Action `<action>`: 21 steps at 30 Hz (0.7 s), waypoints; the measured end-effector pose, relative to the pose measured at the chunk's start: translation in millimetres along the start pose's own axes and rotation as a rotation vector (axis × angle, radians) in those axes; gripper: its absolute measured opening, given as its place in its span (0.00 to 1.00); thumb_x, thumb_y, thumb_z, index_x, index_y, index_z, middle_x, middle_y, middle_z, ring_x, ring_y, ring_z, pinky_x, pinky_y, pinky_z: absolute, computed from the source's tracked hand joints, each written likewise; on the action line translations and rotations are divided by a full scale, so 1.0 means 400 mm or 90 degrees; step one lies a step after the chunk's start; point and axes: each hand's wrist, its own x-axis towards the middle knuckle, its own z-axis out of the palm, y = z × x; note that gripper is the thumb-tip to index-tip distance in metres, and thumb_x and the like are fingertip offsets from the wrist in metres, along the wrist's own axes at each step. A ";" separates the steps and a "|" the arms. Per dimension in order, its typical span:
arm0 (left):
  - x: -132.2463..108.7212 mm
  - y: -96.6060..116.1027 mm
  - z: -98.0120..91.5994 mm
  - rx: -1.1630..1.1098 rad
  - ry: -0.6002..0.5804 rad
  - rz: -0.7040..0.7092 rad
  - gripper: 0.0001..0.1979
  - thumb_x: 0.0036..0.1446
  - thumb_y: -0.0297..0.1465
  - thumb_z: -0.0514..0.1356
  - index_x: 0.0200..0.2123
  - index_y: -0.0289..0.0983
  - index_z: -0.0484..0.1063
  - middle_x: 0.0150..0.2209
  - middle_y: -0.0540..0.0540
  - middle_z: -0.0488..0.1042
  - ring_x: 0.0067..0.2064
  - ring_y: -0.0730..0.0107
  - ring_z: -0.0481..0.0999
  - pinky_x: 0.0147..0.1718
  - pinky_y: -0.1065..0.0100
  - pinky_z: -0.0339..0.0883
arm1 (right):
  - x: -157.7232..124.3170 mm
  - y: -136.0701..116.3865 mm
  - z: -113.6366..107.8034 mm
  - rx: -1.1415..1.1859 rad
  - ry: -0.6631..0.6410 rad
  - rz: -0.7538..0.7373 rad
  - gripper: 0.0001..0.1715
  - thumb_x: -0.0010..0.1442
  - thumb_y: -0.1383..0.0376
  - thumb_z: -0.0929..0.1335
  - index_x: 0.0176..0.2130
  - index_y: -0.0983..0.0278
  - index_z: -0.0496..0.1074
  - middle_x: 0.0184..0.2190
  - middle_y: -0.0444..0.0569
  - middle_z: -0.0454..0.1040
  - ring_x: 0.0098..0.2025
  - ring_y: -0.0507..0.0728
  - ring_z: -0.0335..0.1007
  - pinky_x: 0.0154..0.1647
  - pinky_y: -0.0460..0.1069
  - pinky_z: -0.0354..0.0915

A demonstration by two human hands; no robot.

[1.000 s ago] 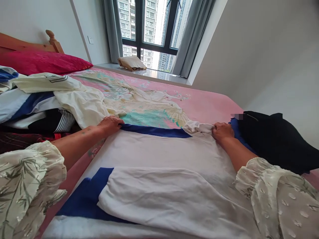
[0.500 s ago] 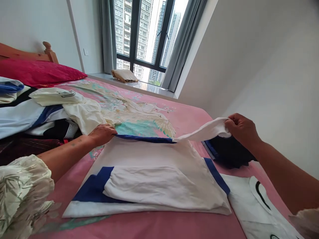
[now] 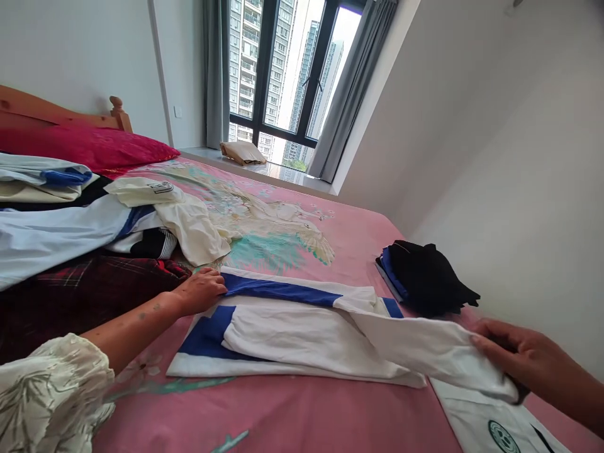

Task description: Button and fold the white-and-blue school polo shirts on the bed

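Note:
A white shirt with blue panels (image 3: 292, 330) lies partly folded on the pink bedsheet, one sleeve laid across its body. My left hand (image 3: 204, 290) grips its far left edge at the blue strip, fingers closed on the cloth. Over on the right, my right hand (image 3: 514, 355) pinches the end of the other white sleeve (image 3: 425, 343) and holds it stretched out above the bed. Under that sleeve, a folded white garment with a round green emblem (image 3: 503, 435) is partly hidden.
A stack of dark folded clothes (image 3: 419, 277) sits at the bed's right edge. Loose clothes (image 3: 56, 233) are heaped on the left, below a red pillow (image 3: 117, 148). Beyond the bed, a package (image 3: 243, 152) rests on the windowsill.
My right hand has swung the sleeve toward me and down to the right. The shirt's far edge has come over toward me with my left hand still on it.

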 end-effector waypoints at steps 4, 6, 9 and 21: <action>-0.015 -0.005 -0.001 -0.068 0.022 -0.022 0.11 0.56 0.37 0.55 0.34 0.45 0.79 0.38 0.47 0.78 0.43 0.63 0.74 0.49 0.61 0.61 | -0.010 -0.010 0.058 0.013 -0.424 -0.049 0.11 0.50 0.50 0.66 0.24 0.52 0.71 0.27 0.50 0.72 0.30 0.57 0.69 0.30 0.51 0.63; -0.001 -0.009 0.000 -0.098 0.069 -0.057 0.16 0.59 0.36 0.51 0.37 0.43 0.78 0.40 0.46 0.78 0.43 0.64 0.74 0.48 0.63 0.63 | 0.024 -0.055 0.094 0.011 -0.322 -0.096 0.16 0.56 0.49 0.63 0.27 0.54 0.71 0.29 0.50 0.73 0.32 0.58 0.70 0.34 0.51 0.64; 0.045 -0.008 0.020 -0.140 0.112 -0.064 0.19 0.60 0.30 0.46 0.44 0.40 0.76 0.46 0.44 0.77 0.49 0.65 0.73 0.52 0.65 0.62 | 0.120 -0.147 0.178 0.035 -0.129 -0.175 0.20 0.59 0.50 0.59 0.33 0.58 0.72 0.32 0.49 0.75 0.35 0.59 0.71 0.40 0.52 0.64; 0.053 -0.053 0.188 -0.125 -0.071 -0.254 0.32 0.59 0.47 0.45 0.65 0.41 0.52 0.67 0.46 0.50 0.68 0.53 0.46 0.62 0.42 0.31 | 0.354 -0.094 0.427 0.186 0.087 -0.054 0.20 0.59 0.52 0.60 0.34 0.62 0.73 0.39 0.52 0.76 0.45 0.59 0.69 0.48 0.51 0.63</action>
